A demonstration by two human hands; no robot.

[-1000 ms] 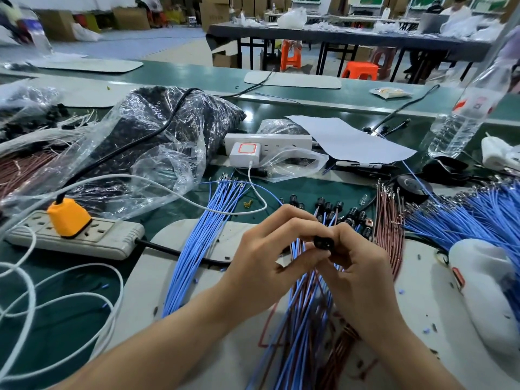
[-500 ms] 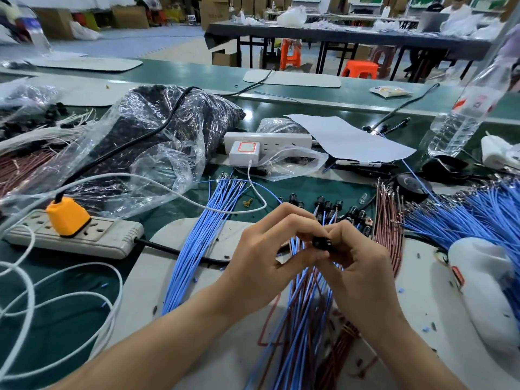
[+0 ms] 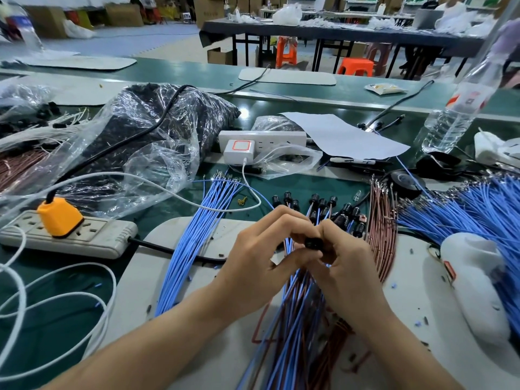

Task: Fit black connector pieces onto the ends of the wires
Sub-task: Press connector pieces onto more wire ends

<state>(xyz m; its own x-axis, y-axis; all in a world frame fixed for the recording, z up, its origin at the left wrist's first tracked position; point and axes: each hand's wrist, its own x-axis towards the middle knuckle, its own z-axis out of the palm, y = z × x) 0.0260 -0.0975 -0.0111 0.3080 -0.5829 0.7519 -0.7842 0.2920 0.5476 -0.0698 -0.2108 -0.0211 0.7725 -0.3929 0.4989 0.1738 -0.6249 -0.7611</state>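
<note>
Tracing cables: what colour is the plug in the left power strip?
The plug is orange; the head view shows it clearly.

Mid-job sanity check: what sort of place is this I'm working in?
Probably a factory wire-harness assembly line: a long green bench, bundles of blue wires and brown wires, the left hand and right hand pinching a black connector, and more work tables with cartons behind.

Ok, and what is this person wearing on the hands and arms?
Nothing worn that shows. The left hand and right hand are bare, no gloves, and no rings are visible. The left forearm and right forearm are bare to the frame edge: no sleeves, watch or bracelet in view.
</note>
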